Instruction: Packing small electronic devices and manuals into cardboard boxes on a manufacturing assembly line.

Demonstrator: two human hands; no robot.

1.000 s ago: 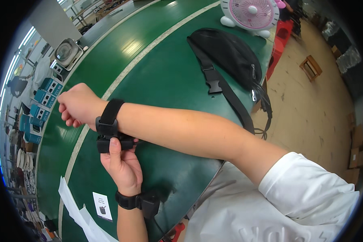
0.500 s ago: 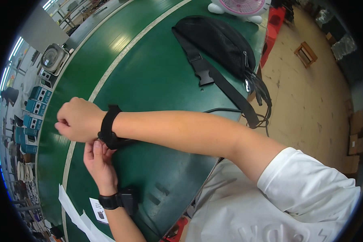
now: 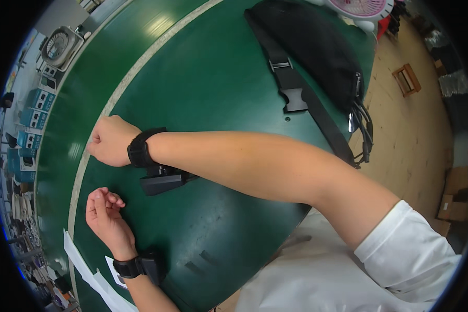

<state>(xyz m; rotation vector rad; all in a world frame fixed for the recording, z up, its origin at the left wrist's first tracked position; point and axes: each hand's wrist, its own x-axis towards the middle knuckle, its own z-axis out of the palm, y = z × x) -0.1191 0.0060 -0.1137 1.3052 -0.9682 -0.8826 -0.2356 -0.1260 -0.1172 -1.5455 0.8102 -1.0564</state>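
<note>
My right arm reaches across the green table, and my right hand is curled into a loose fist, back upward, with nothing visible in it. Around that wrist is a black fabric strap, with a black box-shaped device below it. Nearer my body, my left hand is turned partly palm up. Its fingers are loosely bent, the thumb stands apart, and it holds nothing. The left wrist wears a black band with a similar black device. A gap separates my left hand from the right wrist strap.
A black waist bag with a buckle and cables lies on the table. White papers are beside my left forearm. Teal boxes and a grey fan stand along the far edge. A pink-white fan is top right.
My left hand has come away from the right wrist strap and moved toward my body. My right fist has drawn back slightly, and the device under that wrist now shows. The view has shifted.
</note>
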